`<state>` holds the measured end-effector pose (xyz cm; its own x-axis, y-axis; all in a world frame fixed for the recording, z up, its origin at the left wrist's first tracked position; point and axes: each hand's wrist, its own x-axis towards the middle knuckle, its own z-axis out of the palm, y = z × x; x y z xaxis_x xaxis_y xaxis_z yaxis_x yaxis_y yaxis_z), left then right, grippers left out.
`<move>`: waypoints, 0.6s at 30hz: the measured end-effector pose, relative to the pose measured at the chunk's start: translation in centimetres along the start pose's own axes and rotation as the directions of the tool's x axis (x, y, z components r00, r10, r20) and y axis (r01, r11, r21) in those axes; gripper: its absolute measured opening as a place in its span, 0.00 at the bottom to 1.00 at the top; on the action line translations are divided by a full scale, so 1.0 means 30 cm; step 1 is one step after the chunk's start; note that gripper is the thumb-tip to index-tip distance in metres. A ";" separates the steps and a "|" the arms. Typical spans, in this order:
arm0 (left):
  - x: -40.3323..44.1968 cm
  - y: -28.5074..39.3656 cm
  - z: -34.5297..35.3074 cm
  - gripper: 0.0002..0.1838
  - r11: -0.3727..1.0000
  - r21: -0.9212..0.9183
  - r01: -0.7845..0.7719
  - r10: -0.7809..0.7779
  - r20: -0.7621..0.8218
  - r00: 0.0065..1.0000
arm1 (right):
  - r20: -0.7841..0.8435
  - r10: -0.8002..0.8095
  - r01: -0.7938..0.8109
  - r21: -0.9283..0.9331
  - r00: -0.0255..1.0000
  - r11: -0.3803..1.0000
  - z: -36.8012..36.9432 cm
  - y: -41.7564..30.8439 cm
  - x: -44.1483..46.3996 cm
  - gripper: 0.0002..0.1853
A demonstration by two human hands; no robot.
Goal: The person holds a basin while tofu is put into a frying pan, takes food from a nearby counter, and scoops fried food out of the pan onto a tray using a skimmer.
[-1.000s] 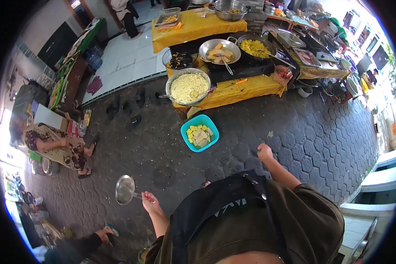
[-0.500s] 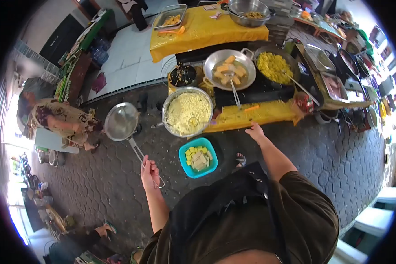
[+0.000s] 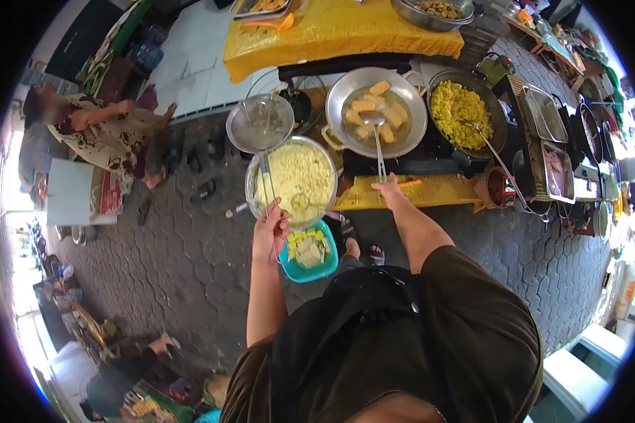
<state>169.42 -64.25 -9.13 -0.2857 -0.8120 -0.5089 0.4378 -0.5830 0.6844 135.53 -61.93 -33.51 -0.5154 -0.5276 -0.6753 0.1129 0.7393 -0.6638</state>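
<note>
My left hand [image 3: 270, 224] is clamped on the handle of the strainer [image 3: 260, 124], whose mesh bowl overlaps the far rim of the batter bowl [image 3: 293, 176]. My right hand [image 3: 386, 187] is at the handle end of the ladle [image 3: 379, 141]; its grip I cannot tell. The ladle's head lies in the frying pan [image 3: 376, 113].

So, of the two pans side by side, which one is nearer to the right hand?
The silver pan, with golden pieces. The right hand is close to the utensil in it; the dark pan, with yellow food, sits farther off.
</note>
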 end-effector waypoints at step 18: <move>0.487 0.076 0.056 0.23 0.972 0.198 0.127 -0.131 0.004 0.991 | -0.165 -0.402 0.217 -0.629 0.901 0.746 -0.271 -0.587 -0.028 0.18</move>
<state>164.81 -77.49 -14.13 -0.3440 -0.7291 -0.5917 0.2203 -0.6753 0.7039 127.06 -71.12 -18.64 -0.6498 -0.7032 -0.2886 -0.5625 0.7002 -0.4397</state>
